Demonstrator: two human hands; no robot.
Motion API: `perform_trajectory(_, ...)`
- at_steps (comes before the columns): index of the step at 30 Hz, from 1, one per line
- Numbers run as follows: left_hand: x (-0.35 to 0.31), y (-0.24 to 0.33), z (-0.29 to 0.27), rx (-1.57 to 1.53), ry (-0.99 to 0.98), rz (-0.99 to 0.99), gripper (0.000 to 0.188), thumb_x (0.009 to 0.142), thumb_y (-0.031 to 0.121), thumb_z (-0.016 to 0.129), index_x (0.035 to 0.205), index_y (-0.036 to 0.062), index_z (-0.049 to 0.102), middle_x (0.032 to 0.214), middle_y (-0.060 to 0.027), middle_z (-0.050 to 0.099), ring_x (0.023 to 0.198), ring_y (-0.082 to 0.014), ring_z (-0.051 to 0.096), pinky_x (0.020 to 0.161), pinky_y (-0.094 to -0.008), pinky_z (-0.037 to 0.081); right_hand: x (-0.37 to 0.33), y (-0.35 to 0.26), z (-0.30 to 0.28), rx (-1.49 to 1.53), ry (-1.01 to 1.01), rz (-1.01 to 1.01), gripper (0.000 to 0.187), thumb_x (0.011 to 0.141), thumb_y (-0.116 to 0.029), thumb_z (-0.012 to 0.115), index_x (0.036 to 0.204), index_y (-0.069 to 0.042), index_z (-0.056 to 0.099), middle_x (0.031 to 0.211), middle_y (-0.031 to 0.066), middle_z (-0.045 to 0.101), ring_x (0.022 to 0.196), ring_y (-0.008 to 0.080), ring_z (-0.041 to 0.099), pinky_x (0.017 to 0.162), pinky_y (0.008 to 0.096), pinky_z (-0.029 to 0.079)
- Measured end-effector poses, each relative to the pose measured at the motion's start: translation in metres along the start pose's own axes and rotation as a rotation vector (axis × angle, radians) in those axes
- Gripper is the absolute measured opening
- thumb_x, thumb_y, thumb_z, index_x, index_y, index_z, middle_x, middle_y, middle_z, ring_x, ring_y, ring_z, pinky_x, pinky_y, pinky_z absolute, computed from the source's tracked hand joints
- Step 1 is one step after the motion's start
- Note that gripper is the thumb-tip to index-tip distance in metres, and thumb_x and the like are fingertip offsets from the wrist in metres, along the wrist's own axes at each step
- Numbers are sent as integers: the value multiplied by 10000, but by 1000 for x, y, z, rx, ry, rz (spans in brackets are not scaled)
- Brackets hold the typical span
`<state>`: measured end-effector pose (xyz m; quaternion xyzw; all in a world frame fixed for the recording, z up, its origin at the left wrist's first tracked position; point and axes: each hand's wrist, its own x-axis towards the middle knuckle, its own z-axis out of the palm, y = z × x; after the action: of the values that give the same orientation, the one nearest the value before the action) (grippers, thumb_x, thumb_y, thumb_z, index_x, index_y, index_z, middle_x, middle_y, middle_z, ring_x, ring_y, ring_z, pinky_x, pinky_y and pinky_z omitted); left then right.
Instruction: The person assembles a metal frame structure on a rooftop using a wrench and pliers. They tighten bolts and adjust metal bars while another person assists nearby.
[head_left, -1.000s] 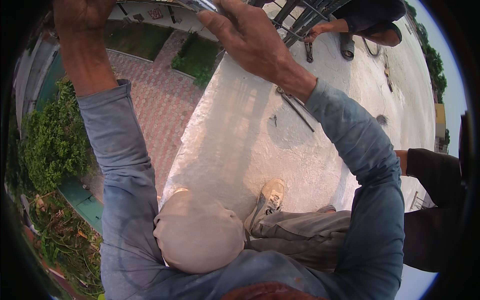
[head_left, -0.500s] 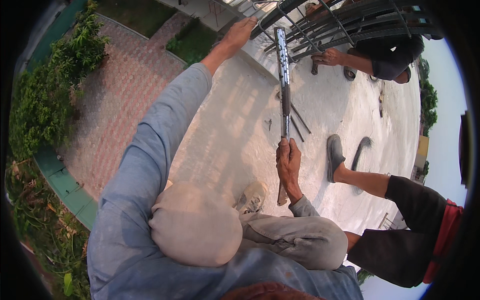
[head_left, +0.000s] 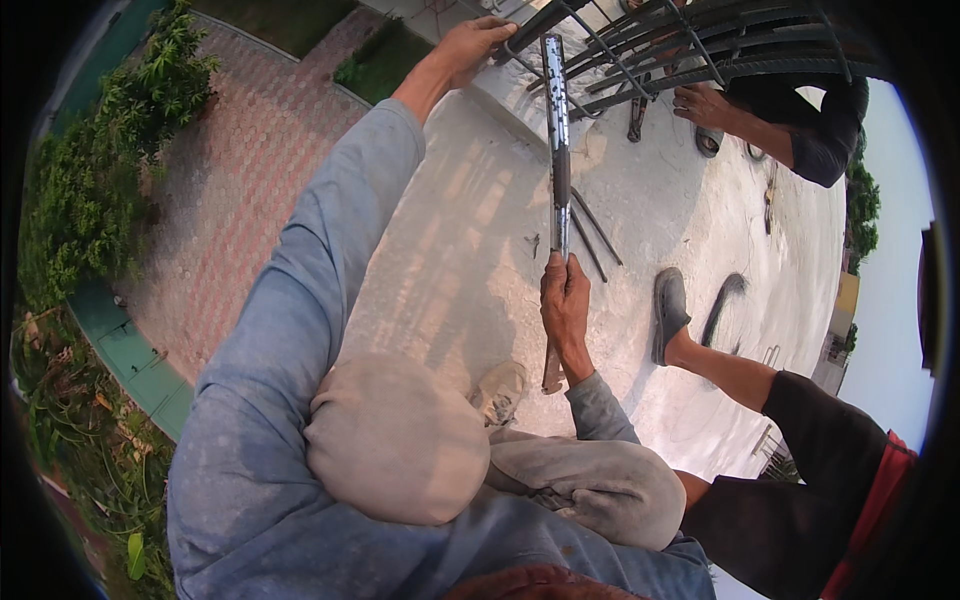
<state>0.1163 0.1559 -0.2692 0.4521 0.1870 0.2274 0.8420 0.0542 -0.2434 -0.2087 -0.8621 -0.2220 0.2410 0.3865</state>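
Observation:
At the top, my left hand [head_left: 478, 48] is closed around the near end of a rebar cage [head_left: 680, 70], made of dark ribbed bars with square ties. My right hand [head_left: 567, 310], in the middle, grips a long narrow metal bar [head_left: 558, 150] by its lower part. The bar's upper length is silver with dark patches, and its lower end sticks out below my fist. Its top reaches up beside the cage; whether they touch, I cannot tell. A co-worker's hand [head_left: 700, 105] is under the cage at the right, near a dark hand tool [head_left: 636, 120].
Two short loose rods [head_left: 595, 235] lie on the pale concrete slab [head_left: 440, 250]. Another person's leg and grey clog [head_left: 670, 310] are at the right, beside a dark wire coil [head_left: 722, 305]. Left of the slab's edge, brick paving [head_left: 230, 200] and shrubs [head_left: 110, 220] lie below.
My right hand and the metal bar have shifted slightly up and left. The co-worker's hand has moved right, away from the dark hand tool. My left hand stays on the cage.

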Motion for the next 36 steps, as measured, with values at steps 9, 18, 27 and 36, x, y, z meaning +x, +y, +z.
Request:
perform_trajectory(9,-3,-27,-11,338,21,191,568,1049,475,634,1421,46,628,1271,-55,703,1187,-135,593,1059,-299,448,3,10,-6,40,-22,-10,443,1106,-465,523,841,-112,485,645,-59,420,539,51,383,462,257,340)
perform_trajectory(18,-26,-29,-17,537,-32,362,592,1067,507,582,1470,75,610,1293,-71,704,1194,-160,598,1059,-340,467,-27,20,-15,6,7,47,423,1105,-329,529,811,-27,493,625,2,414,605,96,357,506,348,302)
perform_trajectory(27,-23,-31,-15,418,13,303,524,1048,444,653,1432,88,652,1224,-35,731,1117,-126,605,1033,-317,475,-6,17,-28,-241,1,-10,468,1099,-372,550,807,-7,517,607,28,384,587,107,350,502,362,301)
perform_trajectory(36,-18,-36,-12,364,87,295,445,1029,397,696,1380,123,704,1191,-19,747,1097,-116,608,1034,-321,469,-7,7,-29,29,-23,101,455,1100,-372,533,785,-45,504,652,-28,424,616,93,373,522,328,307)
